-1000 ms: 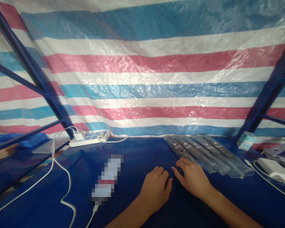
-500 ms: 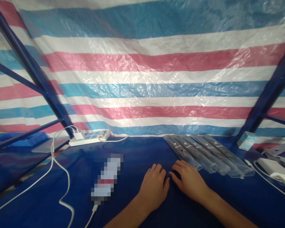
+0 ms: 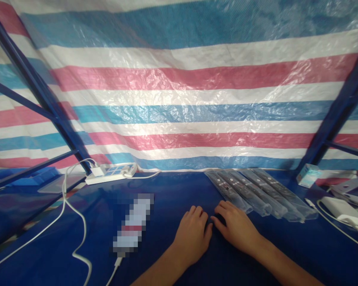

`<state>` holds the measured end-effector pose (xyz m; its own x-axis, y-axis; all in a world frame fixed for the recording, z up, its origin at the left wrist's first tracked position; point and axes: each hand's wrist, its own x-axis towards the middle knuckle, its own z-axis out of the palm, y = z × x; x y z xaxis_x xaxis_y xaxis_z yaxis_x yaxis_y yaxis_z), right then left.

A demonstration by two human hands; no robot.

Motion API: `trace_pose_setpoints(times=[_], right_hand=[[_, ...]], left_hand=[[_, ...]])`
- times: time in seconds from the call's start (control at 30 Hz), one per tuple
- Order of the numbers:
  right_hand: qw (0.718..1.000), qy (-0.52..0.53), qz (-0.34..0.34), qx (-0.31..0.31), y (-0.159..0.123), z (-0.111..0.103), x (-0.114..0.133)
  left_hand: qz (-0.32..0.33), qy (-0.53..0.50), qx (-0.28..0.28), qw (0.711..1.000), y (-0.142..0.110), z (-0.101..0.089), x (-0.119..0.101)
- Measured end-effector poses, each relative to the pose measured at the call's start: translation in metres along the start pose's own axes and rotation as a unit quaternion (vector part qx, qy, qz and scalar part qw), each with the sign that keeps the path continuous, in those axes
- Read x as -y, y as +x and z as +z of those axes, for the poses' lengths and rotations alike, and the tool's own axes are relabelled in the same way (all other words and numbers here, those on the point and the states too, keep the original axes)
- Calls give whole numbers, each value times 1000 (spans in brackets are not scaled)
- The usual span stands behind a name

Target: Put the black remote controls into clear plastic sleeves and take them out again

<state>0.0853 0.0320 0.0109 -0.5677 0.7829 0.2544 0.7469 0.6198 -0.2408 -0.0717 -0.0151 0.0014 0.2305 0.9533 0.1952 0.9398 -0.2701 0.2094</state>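
Observation:
My left hand (image 3: 193, 233) rests palm down on the blue tabletop (image 3: 173, 190), its fingers slightly bent and the thumb apart from them. Close beside it lies my right hand (image 3: 235, 225), also palm down, with thumb and fingers apart. Neither hand holds anything. Just beyond the right hand are several long clear plastic sleeves (image 3: 259, 192) with dark flat contents, laid side by side at a slant; the nearest end is close to its knuckles. Left of the left hand is a pixelated oblong device (image 3: 133, 224) with a white cable plugged into its near end.
At the back left sits a white power strip (image 3: 111, 173) with a plug and white cables (image 3: 82, 222). A small light-blue and white box (image 3: 308, 176) and a white power adapter (image 3: 344, 210) are at right. Blue metal posts (image 3: 337, 107) and a striped tarp (image 3: 179, 115) enclose the table.
Both hands stay in place on the table. The whole view has shifted very slightly; nothing was picked up or put down.

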Motion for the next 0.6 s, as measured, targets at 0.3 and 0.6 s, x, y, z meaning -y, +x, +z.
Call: trace_pose_setpoints(times=[0.3,0.6], right_hand=[[1000,-4,8,18,0,-1,1],[1000,0,-3,2,0,1,0]], left_hand=[[-5,2,6,1000,0,-1,-1],[4,-6,7,1000,0,-2,-1]])
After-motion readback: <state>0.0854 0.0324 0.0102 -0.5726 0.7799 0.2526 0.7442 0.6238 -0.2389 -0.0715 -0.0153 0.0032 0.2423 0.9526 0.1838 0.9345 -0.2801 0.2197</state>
